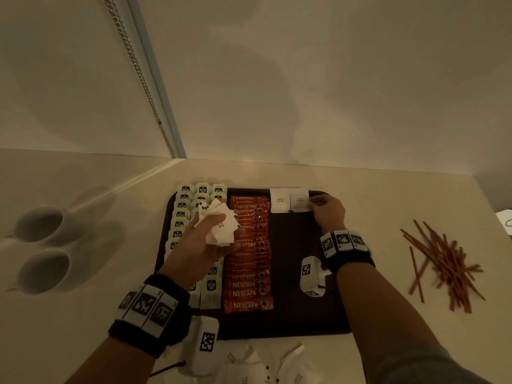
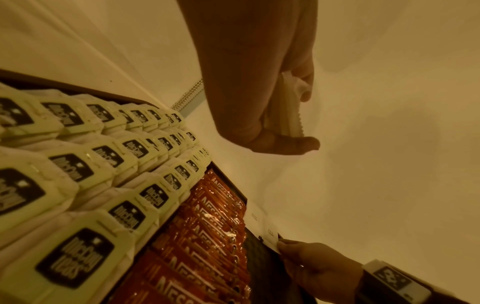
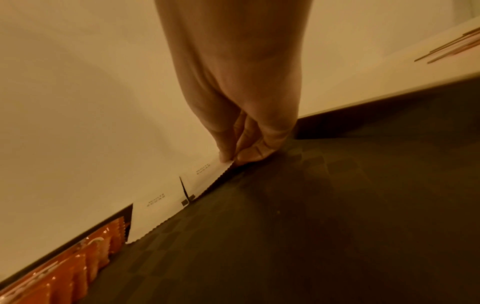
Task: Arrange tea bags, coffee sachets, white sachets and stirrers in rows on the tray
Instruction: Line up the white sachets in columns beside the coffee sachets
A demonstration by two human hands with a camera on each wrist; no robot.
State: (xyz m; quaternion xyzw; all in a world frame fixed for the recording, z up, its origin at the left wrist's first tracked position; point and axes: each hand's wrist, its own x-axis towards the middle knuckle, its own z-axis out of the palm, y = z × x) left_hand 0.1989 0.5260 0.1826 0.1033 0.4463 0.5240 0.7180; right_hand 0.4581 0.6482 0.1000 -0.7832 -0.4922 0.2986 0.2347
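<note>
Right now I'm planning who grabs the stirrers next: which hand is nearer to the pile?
Right. The right hand is at the tray's far edge, on the stirrers' side; the left hand holds sugar sachets above the tea bags, farther away.

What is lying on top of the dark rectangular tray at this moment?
On the dark tray: rows of pale green tea bags, a row of orange Nescafe sachets, two white sugar sachets at the far edge. The left hand covers part of the tea bags.
</note>
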